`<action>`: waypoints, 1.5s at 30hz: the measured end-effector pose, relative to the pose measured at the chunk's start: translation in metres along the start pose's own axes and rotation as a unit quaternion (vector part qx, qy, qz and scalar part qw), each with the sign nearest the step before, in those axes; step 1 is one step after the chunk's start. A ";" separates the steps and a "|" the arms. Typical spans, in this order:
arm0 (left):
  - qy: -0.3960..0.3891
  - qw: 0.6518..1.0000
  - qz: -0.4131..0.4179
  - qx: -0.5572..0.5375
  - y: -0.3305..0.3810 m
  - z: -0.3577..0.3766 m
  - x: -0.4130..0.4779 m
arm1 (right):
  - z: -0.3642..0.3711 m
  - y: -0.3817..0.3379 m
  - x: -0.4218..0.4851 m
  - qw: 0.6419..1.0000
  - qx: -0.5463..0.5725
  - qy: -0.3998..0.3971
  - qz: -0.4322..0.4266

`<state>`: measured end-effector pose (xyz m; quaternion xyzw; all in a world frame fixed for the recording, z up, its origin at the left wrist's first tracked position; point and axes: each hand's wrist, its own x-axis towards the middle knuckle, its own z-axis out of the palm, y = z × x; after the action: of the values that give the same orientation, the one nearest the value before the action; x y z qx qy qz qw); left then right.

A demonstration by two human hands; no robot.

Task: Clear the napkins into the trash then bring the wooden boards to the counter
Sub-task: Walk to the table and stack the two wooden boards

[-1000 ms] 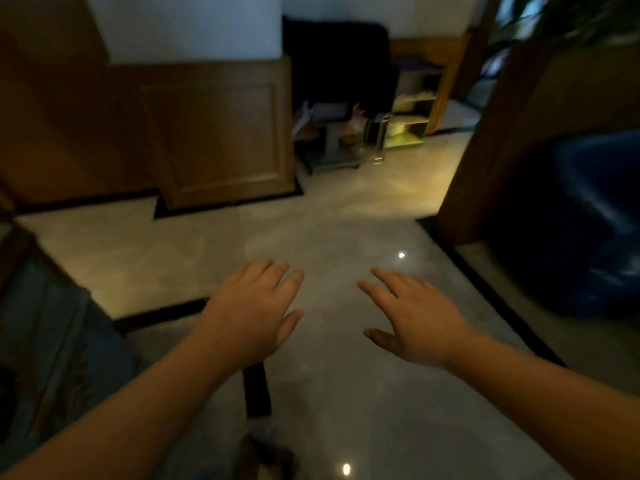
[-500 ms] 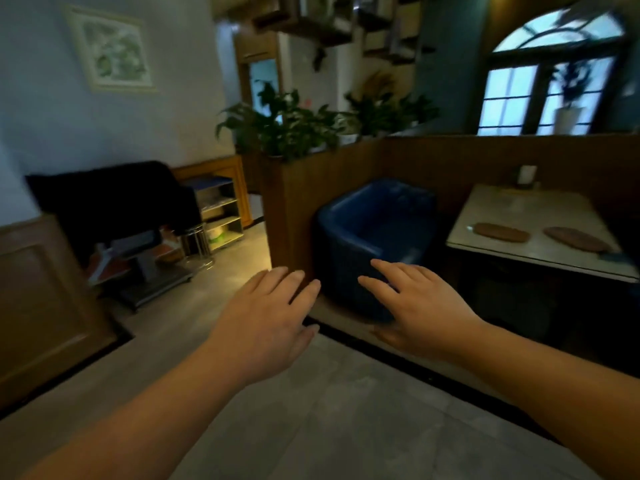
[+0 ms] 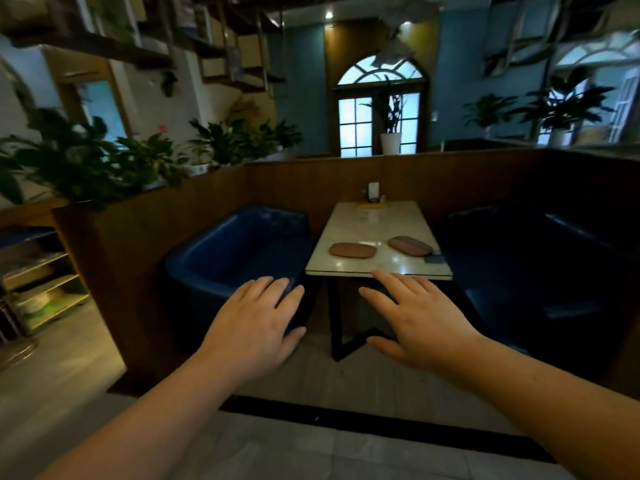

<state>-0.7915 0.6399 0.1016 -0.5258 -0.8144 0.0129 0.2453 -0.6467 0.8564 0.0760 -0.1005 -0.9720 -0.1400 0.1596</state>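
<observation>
Two oval wooden boards lie on a pale marble table [image 3: 374, 223] in a booth ahead: one board [image 3: 352, 250] near the left front, the other board [image 3: 410, 245] to its right. My left hand [image 3: 254, 323] and my right hand [image 3: 415, 315] are held out palm down in front of me, short of the table's near edge, fingers spread and holding nothing. No napkins show on the table.
Blue sofas flank the table, one on the left [image 3: 239, 251] and one on the right [image 3: 540, 265]. A small stand [image 3: 373, 194] sits at the table's far end. A wooden partition with plants [image 3: 104, 161] stands on the left, beside a shelf unit [image 3: 41, 282].
The view has swung right and upward, from the floor to the booth; the table with the boards is now straight ahead and closer. Both hands stay out in front, empty.
</observation>
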 end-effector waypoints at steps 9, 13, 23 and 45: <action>-0.001 0.999 0.031 -0.044 -0.007 0.086 0.145 | 0.077 0.105 0.070 0.997 -0.021 -0.016 0.066; 0.009 0.998 0.045 -0.037 -0.031 0.141 0.216 | 0.125 0.143 0.123 0.996 -0.034 -0.032 0.082; -0.003 0.991 0.096 -0.090 -0.096 0.249 0.375 | 0.213 0.217 0.251 0.985 -0.014 -0.061 0.161; -0.042 0.995 0.071 -0.064 -0.124 0.476 0.720 | 0.441 0.459 0.510 0.990 0.036 -0.112 0.081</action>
<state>-1.3288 1.3183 -0.0042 -0.5956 -0.7840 0.0006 0.1751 -1.1345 1.4990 -0.0419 -0.1883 -0.9768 -0.0789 0.0641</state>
